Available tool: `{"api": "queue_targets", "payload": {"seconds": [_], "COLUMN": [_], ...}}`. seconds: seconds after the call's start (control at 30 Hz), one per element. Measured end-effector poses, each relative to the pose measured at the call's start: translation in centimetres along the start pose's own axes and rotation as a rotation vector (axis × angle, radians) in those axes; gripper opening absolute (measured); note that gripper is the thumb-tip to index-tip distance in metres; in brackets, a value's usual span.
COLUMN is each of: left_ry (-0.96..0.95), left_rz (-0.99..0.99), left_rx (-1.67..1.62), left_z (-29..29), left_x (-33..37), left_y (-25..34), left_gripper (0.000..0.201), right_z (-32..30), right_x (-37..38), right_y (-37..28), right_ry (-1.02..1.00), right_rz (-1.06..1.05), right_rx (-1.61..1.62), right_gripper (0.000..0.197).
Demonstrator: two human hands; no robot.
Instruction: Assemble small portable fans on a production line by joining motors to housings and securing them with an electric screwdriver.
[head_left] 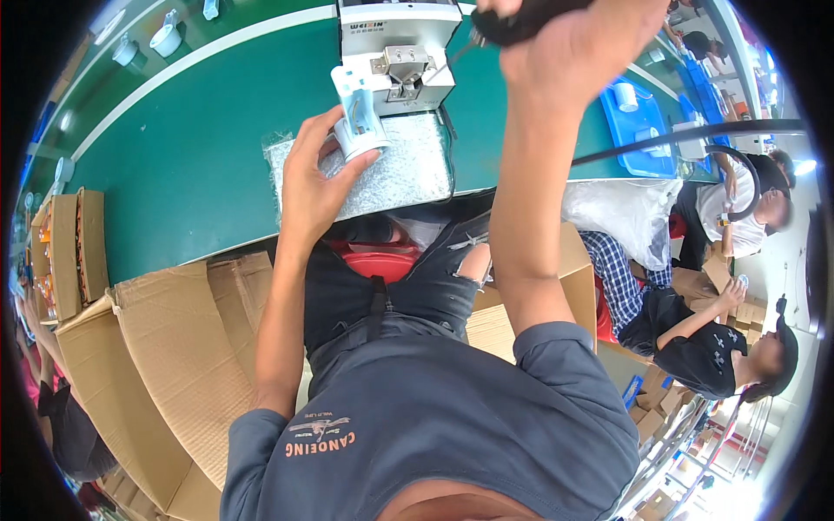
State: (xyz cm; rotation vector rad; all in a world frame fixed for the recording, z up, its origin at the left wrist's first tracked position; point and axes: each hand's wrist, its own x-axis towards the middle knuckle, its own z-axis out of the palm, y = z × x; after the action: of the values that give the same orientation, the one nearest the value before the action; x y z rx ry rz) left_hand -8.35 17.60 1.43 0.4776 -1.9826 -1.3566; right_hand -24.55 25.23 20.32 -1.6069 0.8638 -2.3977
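The left hand [313, 178] grips a white part [358, 117] on the foam pad [404, 174]. At two o'clock, the right hand [578, 39] clasps a driver [521, 22], tip at the feeder [400, 56]. Judged step: picking a screw; next calls for aligning tip with part.

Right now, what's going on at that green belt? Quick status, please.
Left hand grips small white plastic part on silver mat. Right hand holds black power screwdriver, tip at grey feeder box. Nothing between them.

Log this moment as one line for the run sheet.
left hand: holds white plastic part on grey pad | right hand: grips black power screwdriver, tip at white feeder box | green belt
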Motion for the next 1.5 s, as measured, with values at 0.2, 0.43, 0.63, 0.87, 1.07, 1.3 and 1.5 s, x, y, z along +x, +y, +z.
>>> {"api": "queue_targets", "payload": {"seconds": [0.2, 0.43, 0.63, 0.87, 1.07, 1.3, 1.5], "left_ry": [-0.015, -0.021, -0.031, 0.0, 0.268, 0.164, 0.059], "left_rz": [0.024, 0.039, 0.037, -0.001, 0.362, 0.419, 0.36], "left_rx": [0.033, 0.024, 0.039, 0.024, 0.341, 0.227, 0.202], "left_z": [-0.6, -0.5, -0.3, -0.8, -0.4, 0.3, 0.3], "left_x": [-0.2, 0.0, 0.2, -0.4, -1.1, -1.3, -1.6], "left_y": [-0.4, -0.1, 0.1, 0.0, 1.1, 3.0, 3.8], "left_gripper": [0.061, 0.061, 0.062, 0.061, 0.057, 0.036, 0.021], "right_z": [-1.0, -0.7, -0.7, -1.0, 0.5, 1.0, 1.6], "right_x": [1.5, 1.2, 0.6, 0.3, -1.0, -2.4, -2.7], "right_y": [3.9, 4.1, 2.1, 4.0, -1.1, -2.8, -3.0], "right_ry": [0.129, 0.036, 0.039, -0.027, 0.036, 0.076, 0.062], "right_rz": [-0.063, -0.023, -0.062, -0.168, -0.086, -0.015, -0.058], "right_rx": [-0.168, -0.201, -0.226, -0.163, -0.299, -0.216, -0.197], "right_gripper": [0.027, 0.029, 0.029, 0.029, 0.053, 0.052, 0.051]}}
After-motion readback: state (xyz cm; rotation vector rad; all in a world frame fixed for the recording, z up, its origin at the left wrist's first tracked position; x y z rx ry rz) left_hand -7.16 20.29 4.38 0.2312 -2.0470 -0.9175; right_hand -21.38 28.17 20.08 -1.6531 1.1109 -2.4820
